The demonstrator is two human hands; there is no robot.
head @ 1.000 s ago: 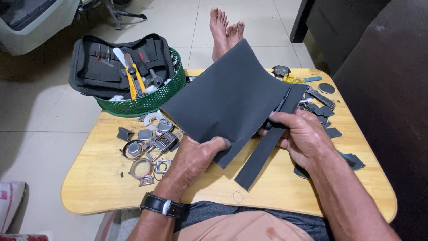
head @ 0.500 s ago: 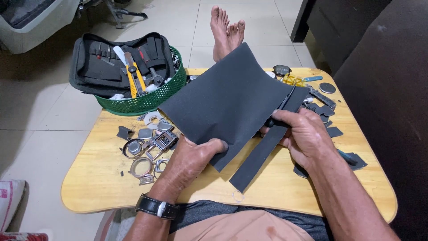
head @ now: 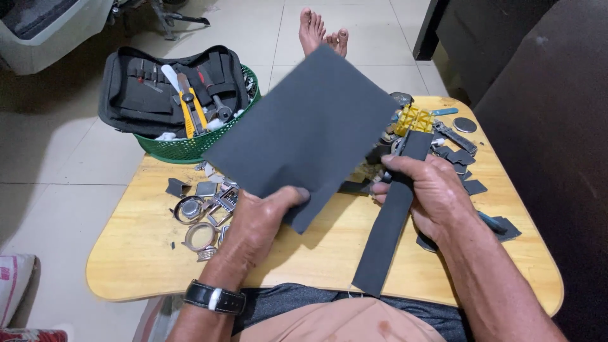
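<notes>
My left hand (head: 256,223) pinches the near corner of a large dark grey sheet (head: 304,133) and holds it up above the wooden table (head: 139,247). In my right hand (head: 425,193) is a long narrow strip (head: 387,221) of the same grey material, together with a dark tool that looks like scissors (head: 398,149). The strip hangs down toward my lap, apart from the sheet. A black watch (head: 214,297) sits on my left wrist.
A green basket (head: 190,147) at the table's far left holds an open black tool case (head: 168,88). Metal watch cases and parts (head: 201,212) lie left of my left hand. Grey offcuts (head: 467,166), a yellow block (head: 415,118) and small tools lie at the right. Dark furniture stands at right.
The strip has come away from the large sheet. My left hand has swung the sheet up and to the left, while my right hand keeps the strip.
</notes>
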